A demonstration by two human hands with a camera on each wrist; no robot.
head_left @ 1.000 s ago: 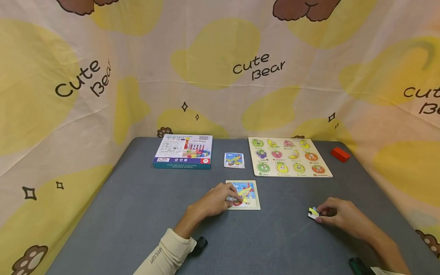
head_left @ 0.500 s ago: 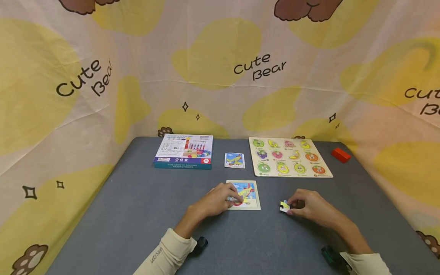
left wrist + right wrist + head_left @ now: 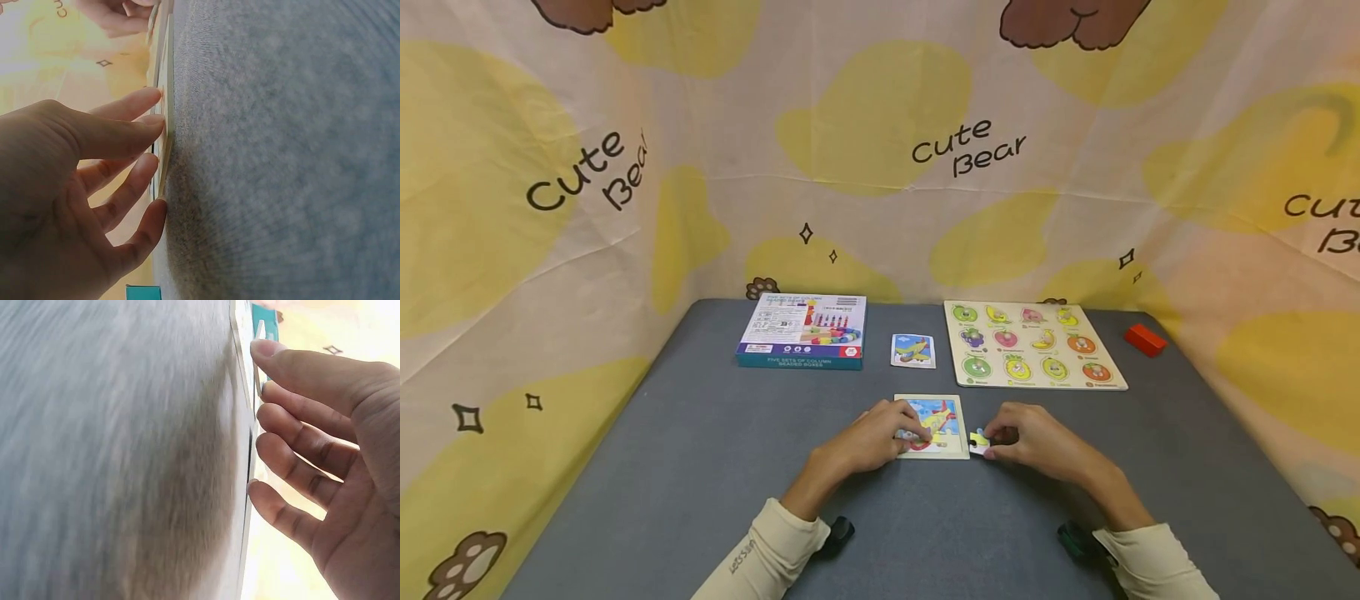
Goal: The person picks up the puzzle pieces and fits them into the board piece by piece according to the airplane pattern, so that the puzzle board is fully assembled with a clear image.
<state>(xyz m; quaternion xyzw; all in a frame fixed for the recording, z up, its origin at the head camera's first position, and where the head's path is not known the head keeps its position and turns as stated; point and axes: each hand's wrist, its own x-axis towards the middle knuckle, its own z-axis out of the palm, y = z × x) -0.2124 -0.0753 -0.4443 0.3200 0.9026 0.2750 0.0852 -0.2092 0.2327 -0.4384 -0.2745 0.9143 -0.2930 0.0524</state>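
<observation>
In the head view a square jigsaw puzzle board (image 3: 952, 450) with an aeroplane picture lies on the grey table. My left hand (image 3: 876, 435) rests its fingertips on the board's left side, covering part of the picture. The left wrist view shows those fingers (image 3: 144, 128) spread and slightly bent, tips against the thin board. Between thumb and fingers, my right hand (image 3: 1037, 437) pinches a small yellow and white jigsaw piece (image 3: 978, 442), right at the board's right edge. In the right wrist view the piece (image 3: 258, 369) appears edge-on, with the thumb on one face.
Behind the board lies a card (image 3: 913, 351) with an aeroplane picture. A boxed bead set (image 3: 801, 331) is at the back left. The fruit puzzle board (image 3: 1037, 364) and a red block (image 3: 1145, 339) lie at the back right. A patterned cloth (image 3: 865, 125) hangs behind the table.
My right hand has moved left across the table with the jigsaw piece, from far right up to the puzzle board's edge. The left hand has stayed on the board.
</observation>
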